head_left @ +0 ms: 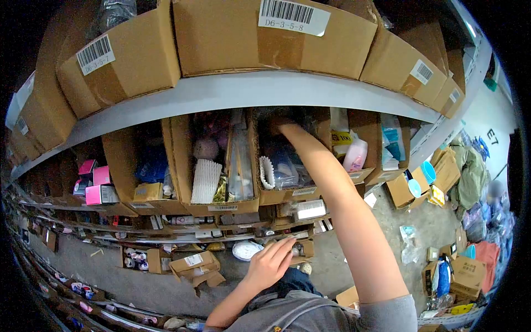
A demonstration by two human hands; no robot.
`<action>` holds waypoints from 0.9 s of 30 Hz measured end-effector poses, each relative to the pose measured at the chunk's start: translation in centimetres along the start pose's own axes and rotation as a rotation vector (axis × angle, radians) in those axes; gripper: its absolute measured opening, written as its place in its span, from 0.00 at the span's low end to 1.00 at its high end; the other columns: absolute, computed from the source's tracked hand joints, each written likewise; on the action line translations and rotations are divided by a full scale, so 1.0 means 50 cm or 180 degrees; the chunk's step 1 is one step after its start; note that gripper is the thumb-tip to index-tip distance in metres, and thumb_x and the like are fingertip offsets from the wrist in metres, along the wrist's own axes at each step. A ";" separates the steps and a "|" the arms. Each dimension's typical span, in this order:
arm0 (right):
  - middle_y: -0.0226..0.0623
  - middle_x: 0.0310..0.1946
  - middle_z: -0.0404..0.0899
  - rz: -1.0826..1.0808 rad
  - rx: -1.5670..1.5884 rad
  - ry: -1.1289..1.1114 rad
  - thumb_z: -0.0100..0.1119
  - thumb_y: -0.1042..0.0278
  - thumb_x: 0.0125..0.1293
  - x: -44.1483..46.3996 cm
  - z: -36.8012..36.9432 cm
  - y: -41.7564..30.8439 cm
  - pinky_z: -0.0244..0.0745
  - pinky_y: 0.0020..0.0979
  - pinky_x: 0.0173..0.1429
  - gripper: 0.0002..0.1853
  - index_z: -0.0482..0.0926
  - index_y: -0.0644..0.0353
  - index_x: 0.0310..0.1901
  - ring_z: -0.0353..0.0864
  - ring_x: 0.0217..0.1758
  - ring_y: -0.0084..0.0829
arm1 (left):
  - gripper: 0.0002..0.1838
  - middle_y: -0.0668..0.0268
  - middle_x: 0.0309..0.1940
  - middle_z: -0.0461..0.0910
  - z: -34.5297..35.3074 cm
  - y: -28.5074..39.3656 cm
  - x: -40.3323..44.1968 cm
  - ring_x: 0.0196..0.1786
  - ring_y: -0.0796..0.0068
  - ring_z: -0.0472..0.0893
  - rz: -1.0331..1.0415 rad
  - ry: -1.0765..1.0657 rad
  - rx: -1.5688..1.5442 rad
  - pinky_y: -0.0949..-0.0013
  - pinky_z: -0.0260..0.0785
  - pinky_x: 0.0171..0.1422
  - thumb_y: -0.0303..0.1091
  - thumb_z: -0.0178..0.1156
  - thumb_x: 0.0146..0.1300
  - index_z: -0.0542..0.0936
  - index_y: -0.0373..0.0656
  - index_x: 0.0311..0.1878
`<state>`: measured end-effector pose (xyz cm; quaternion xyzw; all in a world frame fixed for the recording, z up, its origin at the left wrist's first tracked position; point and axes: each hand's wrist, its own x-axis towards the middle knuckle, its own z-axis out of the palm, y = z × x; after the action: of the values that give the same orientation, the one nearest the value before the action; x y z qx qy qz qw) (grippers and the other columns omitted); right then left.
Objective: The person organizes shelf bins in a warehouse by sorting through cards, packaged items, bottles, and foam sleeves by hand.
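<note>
My right hand (281,126) reaches deep into an open cardboard bin (285,196) on the middle shelf. Its fingers are lost in the dark at the back, so what they touch is hidden. In front of that hand, the bin holds clear plastic-wrapped items (285,172) and a roll of white foam netting (266,172). Lower down, close to my body, my left hand (270,263) hangs free with its fingers stretched out and nothing in it. A white plastic-wrapped box (310,209) lies on the shelf level just above the left hand.
Labelled cardboard bins (221,50) line the upper shelf (249,91) overhead. Neighbouring bins hold pink boxes (102,185), a white foam-net sleeve (206,181) and a pink bottle (355,154). Opened cartons (469,275) and bagged goods crowd the floor at the right.
</note>
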<state>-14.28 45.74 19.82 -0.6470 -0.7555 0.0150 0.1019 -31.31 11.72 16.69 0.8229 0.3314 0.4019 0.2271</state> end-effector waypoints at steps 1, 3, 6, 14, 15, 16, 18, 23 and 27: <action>0.49 0.45 0.71 -0.0003 0.0003 -0.0005 0.48 0.68 0.50 -0.002 0.002 0.003 0.65 0.38 0.52 0.18 0.73 0.64 0.43 0.70 0.49 0.42 | 0.16 0.61 0.42 0.75 -0.003 -0.003 -0.005 0.42 0.66 0.76 -0.0116 0.0027 -0.0019 0.69 0.70 0.44 0.30 0.55 0.52 0.73 0.41 0.46; 0.49 0.44 0.71 -0.0012 0.0016 -0.0030 0.49 0.67 0.49 0.001 0.003 0.006 0.65 0.38 0.51 0.18 0.73 0.64 0.43 0.71 0.48 0.42 | 0.16 0.61 0.42 0.75 -0.009 -0.012 -0.017 0.42 0.66 0.76 -0.0139 0.0082 0.0053 0.69 0.70 0.44 0.30 0.55 0.52 0.73 0.41 0.46; 0.49 0.44 0.72 -0.0045 0.0018 -0.0065 0.49 0.67 0.49 0.007 0.001 0.005 0.66 0.38 0.51 0.18 0.73 0.63 0.43 0.71 0.48 0.42 | 0.16 0.61 0.42 0.75 -0.014 -0.023 -0.020 0.42 0.66 0.76 -0.0210 0.0186 0.0155 0.69 0.70 0.44 0.29 0.55 0.52 0.73 0.41 0.46; 0.50 0.43 0.72 -0.0190 0.0045 -0.0261 0.52 0.67 0.47 -0.011 -0.009 0.019 0.67 0.38 0.50 0.19 0.74 0.63 0.43 0.72 0.47 0.42 | 0.16 0.61 0.41 0.76 -0.007 -0.023 -0.023 0.42 0.66 0.76 -0.0229 0.0123 0.0177 0.69 0.70 0.44 0.30 0.55 0.52 0.73 0.41 0.46; 0.50 0.43 0.72 -0.0204 0.0029 -0.0274 0.52 0.66 0.47 -0.013 -0.011 0.018 0.67 0.38 0.50 0.19 0.74 0.63 0.43 0.72 0.46 0.42 | 0.15 0.61 0.41 0.76 -0.002 -0.024 -0.022 0.41 0.66 0.76 -0.0220 0.0086 0.0155 0.69 0.70 0.44 0.30 0.55 0.52 0.74 0.41 0.45; 0.50 0.42 0.72 -0.0219 0.0012 -0.0291 0.52 0.66 0.47 -0.015 -0.012 0.016 0.67 0.38 0.50 0.19 0.74 0.63 0.43 0.72 0.46 0.42 | 0.15 0.61 0.40 0.76 0.002 -0.022 -0.021 0.41 0.66 0.76 -0.0210 0.0046 0.0131 0.69 0.70 0.44 0.30 0.55 0.52 0.74 0.41 0.45; 0.50 0.42 0.73 -0.0238 -0.0034 -0.0318 0.53 0.66 0.47 -0.022 -0.017 0.012 0.67 0.38 0.50 0.19 0.74 0.63 0.43 0.72 0.46 0.42 | 0.15 0.61 0.40 0.76 0.006 -0.015 -0.017 0.41 0.66 0.76 -0.0199 -0.0035 0.0109 0.68 0.70 0.44 0.30 0.55 0.52 0.74 0.41 0.45; 0.50 0.41 0.73 -0.0291 -0.0357 -0.0274 0.54 0.66 0.46 -0.068 -0.046 -0.017 0.68 0.38 0.49 0.19 0.74 0.62 0.42 0.72 0.45 0.43 | 0.14 0.61 0.40 0.76 0.016 -0.004 -0.010 0.40 0.66 0.77 -0.0061 -0.0144 0.0041 0.68 0.70 0.43 0.30 0.54 0.53 0.74 0.40 0.44; 0.48 0.34 0.76 -0.0579 -0.1012 0.0103 0.60 0.65 0.41 -0.190 -0.148 -0.086 0.71 0.38 0.42 0.19 0.76 0.59 0.39 0.75 0.38 0.43 | 0.14 0.61 0.38 0.76 0.021 -0.006 -0.007 0.39 0.65 0.77 -0.0057 -0.0152 0.0009 0.68 0.70 0.42 0.30 0.54 0.53 0.75 0.41 0.44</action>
<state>-15.84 34.93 26.45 -0.5842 -0.8020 -0.1242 0.0114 -30.72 11.55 15.71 0.8296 0.3337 0.3796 0.2373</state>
